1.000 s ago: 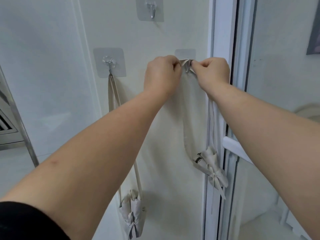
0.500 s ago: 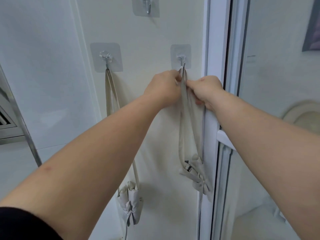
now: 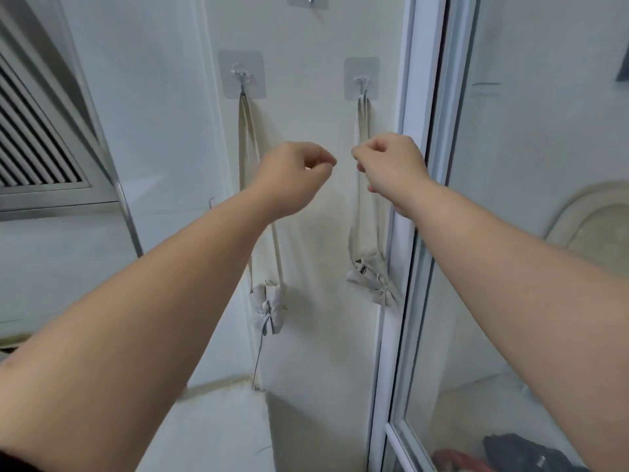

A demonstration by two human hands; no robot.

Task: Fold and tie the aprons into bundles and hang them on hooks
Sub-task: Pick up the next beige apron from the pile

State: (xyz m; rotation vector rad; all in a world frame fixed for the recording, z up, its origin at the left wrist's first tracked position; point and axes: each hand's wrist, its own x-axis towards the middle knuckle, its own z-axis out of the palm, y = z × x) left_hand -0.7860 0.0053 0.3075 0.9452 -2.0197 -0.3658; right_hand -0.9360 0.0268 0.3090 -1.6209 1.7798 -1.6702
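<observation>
We log two bundles hanging on the white wall (image 3: 306, 35). The left beige cloth apron bundle (image 3: 267, 308), tied at its middle, hangs by long straps from the left clear adhesive hook (image 3: 241, 76). The right beige cloth apron bundle (image 3: 374, 281) hangs from the right clear adhesive hook (image 3: 361, 81), just beside the white door frame (image 3: 412, 97). The left hand (image 3: 296, 175) is raised between the two sets of straps, fingers loosely curled, grasping nothing. The right hand (image 3: 391, 165) is curled against the right beige strap (image 3: 362, 124); we cannot tell whether it pinches it.
</observation>
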